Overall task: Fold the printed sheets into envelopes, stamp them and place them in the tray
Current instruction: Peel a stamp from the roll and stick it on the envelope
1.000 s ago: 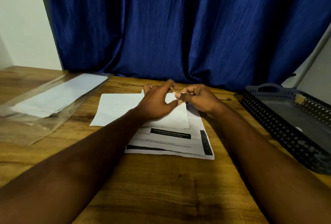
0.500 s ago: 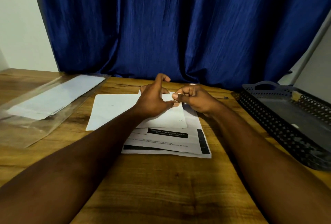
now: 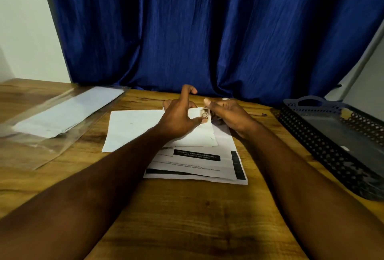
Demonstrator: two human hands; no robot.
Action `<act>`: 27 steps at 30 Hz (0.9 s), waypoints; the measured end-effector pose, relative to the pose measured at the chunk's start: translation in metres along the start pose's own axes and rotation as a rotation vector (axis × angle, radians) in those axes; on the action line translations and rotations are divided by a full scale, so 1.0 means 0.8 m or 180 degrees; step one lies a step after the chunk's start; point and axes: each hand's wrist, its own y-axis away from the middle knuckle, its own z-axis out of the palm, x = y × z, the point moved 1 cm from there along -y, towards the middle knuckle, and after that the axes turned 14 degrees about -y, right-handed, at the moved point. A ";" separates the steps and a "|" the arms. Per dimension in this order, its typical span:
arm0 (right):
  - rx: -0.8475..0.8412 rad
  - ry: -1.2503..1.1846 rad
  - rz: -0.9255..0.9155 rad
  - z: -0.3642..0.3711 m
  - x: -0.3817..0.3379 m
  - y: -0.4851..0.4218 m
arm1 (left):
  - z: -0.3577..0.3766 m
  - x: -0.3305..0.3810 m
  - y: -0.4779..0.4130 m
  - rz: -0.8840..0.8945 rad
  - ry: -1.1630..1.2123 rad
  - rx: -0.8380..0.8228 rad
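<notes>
A white folded envelope (image 3: 193, 137) lies on the stack of printed sheets (image 3: 197, 166) in the middle of the wooden table. A small stamp (image 3: 204, 115) sits on its upper right corner. My left hand (image 3: 178, 118) rests on the envelope with its thumb tip pressing at the stamp's lower edge and its index finger lifted. My right hand (image 3: 228, 114) hovers just right of the stamp, fingers loose, thumb raised, apart from the stamp. The dark perforated tray (image 3: 301, 126) stands at the right.
A blank white sheet (image 3: 133, 126) lies left of the envelope. A clear plastic sleeve holding white envelopes (image 3: 68, 112) lies at the far left. A pencil (image 3: 257, 114) rests behind my right hand. A blue curtain hangs along the table's back edge.
My right hand, which pinched the stamp at the envelope's corner, has let go and drawn slightly right. My left thumb now presses the stamp, and the left index finger has lifted.
</notes>
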 end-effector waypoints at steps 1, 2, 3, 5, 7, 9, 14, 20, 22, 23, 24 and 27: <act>-0.0021 0.0028 0.0053 -0.003 0.002 -0.001 | -0.001 0.000 0.002 -0.0004 -0.0060 -0.0015; -0.0057 0.0066 0.0072 -0.007 0.005 -0.002 | -0.001 -0.001 0.002 -0.0002 -0.0123 -0.0026; -0.0090 0.0102 0.0076 -0.011 0.008 -0.003 | -0.001 0.000 0.003 0.0013 -0.0174 -0.0052; -0.0125 0.0169 0.0083 -0.013 0.013 -0.004 | -0.002 0.001 0.004 0.0058 -0.0236 -0.0106; -0.0114 0.0148 0.0090 -0.015 0.015 -0.005 | -0.002 0.001 0.003 0.0035 -0.0239 -0.0156; -0.0085 0.0161 0.0104 -0.016 0.015 -0.007 | -0.003 0.002 0.003 0.0009 -0.0264 -0.0155; 0.0146 0.0163 0.0092 -0.023 0.024 -0.018 | -0.001 0.002 0.005 0.0167 -0.0573 -0.0027; 0.1029 -0.0059 -0.0028 -0.030 0.022 -0.020 | -0.005 0.001 -0.003 0.0380 -0.1735 0.0739; 0.1254 -0.0129 -0.0076 -0.031 0.020 -0.023 | -0.003 0.002 -0.004 0.0085 -0.1674 0.0817; 0.1332 -0.0203 -0.0131 -0.031 0.019 -0.024 | -0.002 0.000 -0.004 -0.0039 -0.1626 0.0884; 0.1390 -0.0309 -0.0203 -0.029 0.017 -0.024 | -0.003 -0.001 -0.003 -0.0131 -0.1602 0.0992; 0.1488 -0.0639 -0.0336 -0.025 0.011 -0.025 | -0.012 -0.006 0.001 -0.0426 -0.1259 0.1304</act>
